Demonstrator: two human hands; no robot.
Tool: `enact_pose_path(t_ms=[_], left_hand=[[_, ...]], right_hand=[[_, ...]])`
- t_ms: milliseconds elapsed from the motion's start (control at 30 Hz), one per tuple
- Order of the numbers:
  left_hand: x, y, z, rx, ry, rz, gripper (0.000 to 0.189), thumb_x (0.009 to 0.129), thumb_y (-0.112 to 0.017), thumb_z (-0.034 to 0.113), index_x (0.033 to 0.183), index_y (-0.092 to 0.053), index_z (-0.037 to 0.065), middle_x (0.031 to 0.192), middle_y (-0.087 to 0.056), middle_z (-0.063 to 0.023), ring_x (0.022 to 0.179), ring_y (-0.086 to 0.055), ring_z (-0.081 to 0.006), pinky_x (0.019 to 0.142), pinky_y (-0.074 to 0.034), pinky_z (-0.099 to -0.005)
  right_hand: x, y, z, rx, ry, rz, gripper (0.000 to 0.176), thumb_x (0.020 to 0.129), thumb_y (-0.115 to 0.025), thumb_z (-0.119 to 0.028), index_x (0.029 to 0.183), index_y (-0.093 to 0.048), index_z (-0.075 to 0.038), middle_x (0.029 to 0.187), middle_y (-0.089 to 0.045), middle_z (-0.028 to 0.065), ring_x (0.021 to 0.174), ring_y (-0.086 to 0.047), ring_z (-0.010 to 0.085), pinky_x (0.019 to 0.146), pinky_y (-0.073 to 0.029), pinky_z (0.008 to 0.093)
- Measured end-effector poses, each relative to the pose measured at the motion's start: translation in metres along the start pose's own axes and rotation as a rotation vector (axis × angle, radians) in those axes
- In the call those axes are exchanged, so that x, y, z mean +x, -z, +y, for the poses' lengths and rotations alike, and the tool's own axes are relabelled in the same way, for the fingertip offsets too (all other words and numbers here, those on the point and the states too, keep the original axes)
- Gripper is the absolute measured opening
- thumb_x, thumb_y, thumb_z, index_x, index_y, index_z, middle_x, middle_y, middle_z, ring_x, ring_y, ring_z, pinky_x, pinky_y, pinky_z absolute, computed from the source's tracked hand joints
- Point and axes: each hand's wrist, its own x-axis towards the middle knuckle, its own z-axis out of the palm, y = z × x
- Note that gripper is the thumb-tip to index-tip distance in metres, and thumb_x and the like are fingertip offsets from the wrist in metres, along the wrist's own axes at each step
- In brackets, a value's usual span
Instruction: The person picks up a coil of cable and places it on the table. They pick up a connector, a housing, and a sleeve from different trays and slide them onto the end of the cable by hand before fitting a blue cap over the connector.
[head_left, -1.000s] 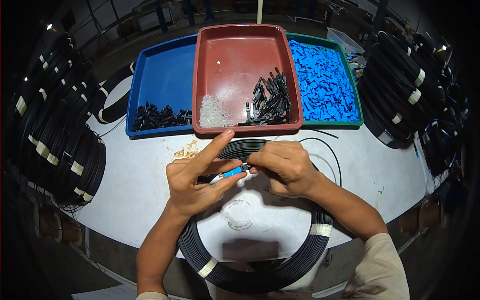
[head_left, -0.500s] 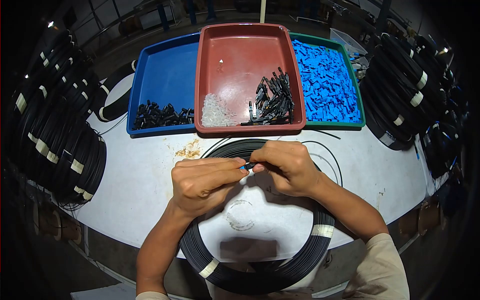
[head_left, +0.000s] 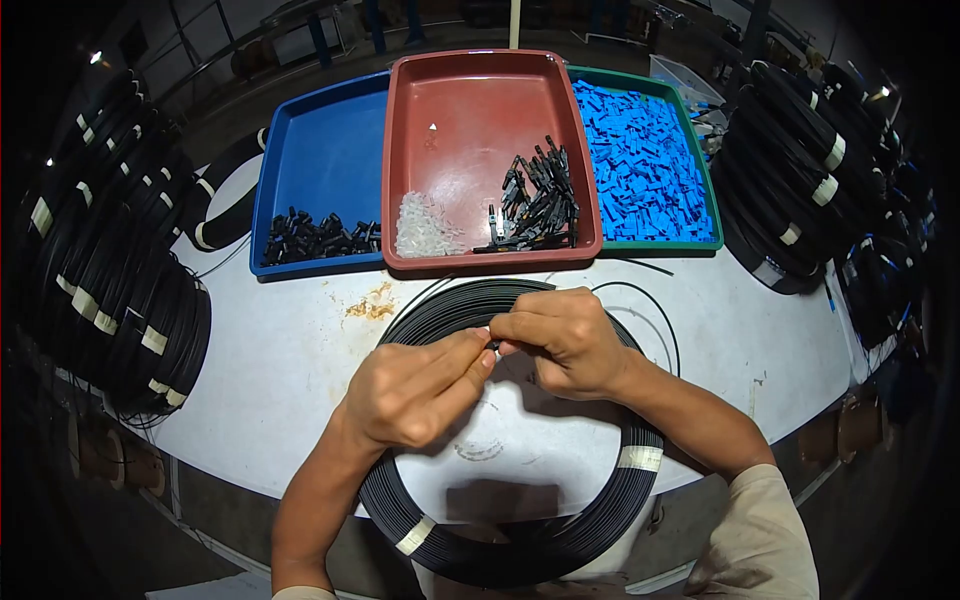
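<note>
Your left hand closing fully over blue connector — now hidden; right hand pinching its dark tip, above cable coil.

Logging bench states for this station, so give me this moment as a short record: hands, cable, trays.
left hand: closed, fingertips on a small part, mostly hidden
right hand: pinching the same small part
cable coil: black, taped, flat on the white table under both hands
blue tray: black parts
red tray: clear pieces, long black parts
green tray: blue parts
</note>
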Motion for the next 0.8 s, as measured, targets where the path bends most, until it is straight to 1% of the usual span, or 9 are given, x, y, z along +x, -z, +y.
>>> enact_pose_path(t_ms=[67,200,333,367,400,500,667,733,800], left_hand=[[0.002,0.000,0.002,0.184,-0.123,-0.014,0.009,0.075,-0.072,-0.001,0.083,-0.073,-0.004,0.089,-0.074,-0.0158,0.081,-0.075,-0.0237,0.058,-0.061,-0.0276],[-0.001,0.000,-0.007,0.022,0.002,0.015,0.012,0.073,-0.072,-0.002,0.085,-0.073,-0.002,0.089,-0.074,-0.0140,0.081,-0.075,-0.0235,0.060,-0.061,-0.0289],[-0.011,-0.007,-0.015,-0.231,0.455,0.142,0.050,0.069,-0.085,0.004,0.118,-0.072,0.003,0.097,-0.077,-0.0108,0.077,-0.076,-0.0190,0.065,-0.060,-0.0259],[-0.010,-0.008,-0.016,-0.251,0.472,0.152,0.067,0.069,-0.088,0.006,0.131,-0.064,0.003,0.102,-0.077,-0.0096,0.079,-0.077,-0.0176,0.067,-0.059,-0.0244],[-0.010,-0.009,-0.017,-0.249,0.474,0.150,0.067,0.069,-0.088,0.006,0.131,-0.064,0.003,0.102,-0.077,-0.0096,0.079,-0.077,-0.0176,0.067,-0.059,-0.0244],[-0.010,-0.009,-0.018,-0.345,0.501,0.099,0.098,0.066,-0.092,0.004,0.149,-0.040,-0.003,0.091,-0.077,-0.0139,0.087,-0.076,-0.0185,0.077,-0.059,-0.0258],[-0.010,-0.011,-0.017,-0.372,0.547,0.168,0.103,0.066,-0.091,0.001,0.152,-0.034,-0.002,0.089,-0.077,-0.0142,0.086,-0.076,-0.0192,0.080,-0.058,-0.0255],[-0.011,-0.011,-0.016,-0.401,0.583,0.112,0.095,0.065,-0.090,0.005,0.148,-0.043,0.000,0.124,-0.069,-0.0179,0.088,-0.076,-0.0209,0.076,-0.060,-0.0253],[-0.009,-0.009,-0.016,-0.386,0.570,0.116,0.095,0.065,-0.091,0.005,0.147,-0.045,0.001,0.119,-0.071,-0.0190,0.088,-0.076,-0.0201,0.076,-0.060,-0.0248]], right_hand=[[0.002,0.000,-0.001,0.075,-0.054,-0.005,0.017,0.073,-0.068,0.000,0.090,-0.068,-0.002,0.071,-0.062,0.0100,0.063,-0.063,0.0274,0.057,-0.049,0.0376],[0.003,0.000,0.001,0.187,-0.170,-0.039,0.014,0.079,-0.070,0.000,0.093,-0.070,0.000,0.078,-0.067,0.0133,0.069,-0.066,0.0296,0.062,-0.052,0.0376],[0.004,0.000,0.005,0.140,-0.086,0.069,0.024,0.081,-0.071,0.001,0.105,-0.068,0.000,0.089,-0.071,0.0149,0.077,-0.070,0.0292,0.067,-0.055,0.0375],[0.004,-0.001,0.005,0.144,-0.085,0.068,0.024,0.081,-0.071,0.001,0.105,-0.068,0.000,0.089,-0.071,0.0149,0.077,-0.070,0.0292,0.067,-0.055,0.0375],[0.005,-0.002,0.005,0.136,-0.092,0.075,0.029,0.081,-0.072,0.001,0.110,-0.066,0.000,0.092,-0.071,0.0150,0.079,-0.071,0.0290,0.068,-0.055,0.0372],[0.003,-0.003,0.001,0.093,-0.076,0.076,0.045,0.080,-0.072,0.004,0.122,-0.057,0.000,0.100,-0.070,0.0147,0.080,-0.072,0.0275,0.070,-0.057,0.0365],[0.003,-0.003,0.004,0.128,-0.086,0.156,0.049,0.079,-0.073,0.005,0.123,-0.054,0.000,0.100,-0.069,0.0145,0.078,-0.073,0.0255,0.067,-0.057,0.0356],[0.003,-0.003,0.003,0.110,-0.075,0.093,0.048,0.080,-0.073,0.004,0.124,-0.053,0.000,0.103,-0.068,0.0148,0.078,-0.073,0.0255,0.068,-0.057,0.0356],[0.004,-0.002,0.004,0.126,-0.102,0.102,0.047,0.080,-0.073,0.003,0.123,-0.053,0.000,0.101,-0.069,0.0146,0.078,-0.073,0.0257,0.068,-0.057,0.0359]])
